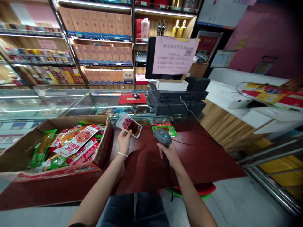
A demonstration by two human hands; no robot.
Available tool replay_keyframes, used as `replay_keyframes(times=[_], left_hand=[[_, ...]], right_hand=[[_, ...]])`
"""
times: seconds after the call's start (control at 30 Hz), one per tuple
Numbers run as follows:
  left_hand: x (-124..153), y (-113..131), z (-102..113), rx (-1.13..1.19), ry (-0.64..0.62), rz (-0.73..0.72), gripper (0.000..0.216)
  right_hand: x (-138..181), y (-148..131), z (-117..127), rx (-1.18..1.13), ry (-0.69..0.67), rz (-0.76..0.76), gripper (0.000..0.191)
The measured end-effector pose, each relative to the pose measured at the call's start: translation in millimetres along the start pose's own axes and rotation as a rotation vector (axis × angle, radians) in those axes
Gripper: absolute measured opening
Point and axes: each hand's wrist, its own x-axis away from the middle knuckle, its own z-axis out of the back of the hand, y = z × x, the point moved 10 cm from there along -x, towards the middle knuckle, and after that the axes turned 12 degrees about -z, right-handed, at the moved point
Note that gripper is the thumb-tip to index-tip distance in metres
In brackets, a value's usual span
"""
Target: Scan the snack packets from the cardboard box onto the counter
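My left hand (124, 141) grips the lower edge of a white snack packet (129, 124) with red lettering and a dark window, lifted above the dark red table. The fingers of my right hand (169, 153) wrap round the handle of a black barcode scanner (162, 136), which shows a small blue light. A cable hangs below the scanner's handle. Just behind the scanner lie green and red snack packets (171, 130) on the table. Left of my left hand stands an open cardboard box (104, 146) holding many red, white and green snack packets (75, 142).
A glass display counter (78, 108) runs behind the table (146, 170), with a red mouse pad (125, 98) and mouse on it. A monitor bearing a pink paper sign (175, 56) stands over black machines (177, 97). Metal rails (272, 186) stand at the right.
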Motion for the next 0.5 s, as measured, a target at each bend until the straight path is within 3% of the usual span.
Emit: replay_keyframes(times=[0.2,0.4,0.5], left_hand=[[11,-17,-83,-0.655,-0.413,-0.367,0.020],[62,-57,-178,-0.917,-0.830,-0.629,0.018],[88,-85,-208,-0.953,-1.010,-0.669,0.026]], right_hand=[[3,9,77,-0.170,0.139,-0.013,0.037],[11,12,127,-0.227,0.207,-0.017,0.036],[13,14,141,-0.246,0.231,-0.026,0.037]])
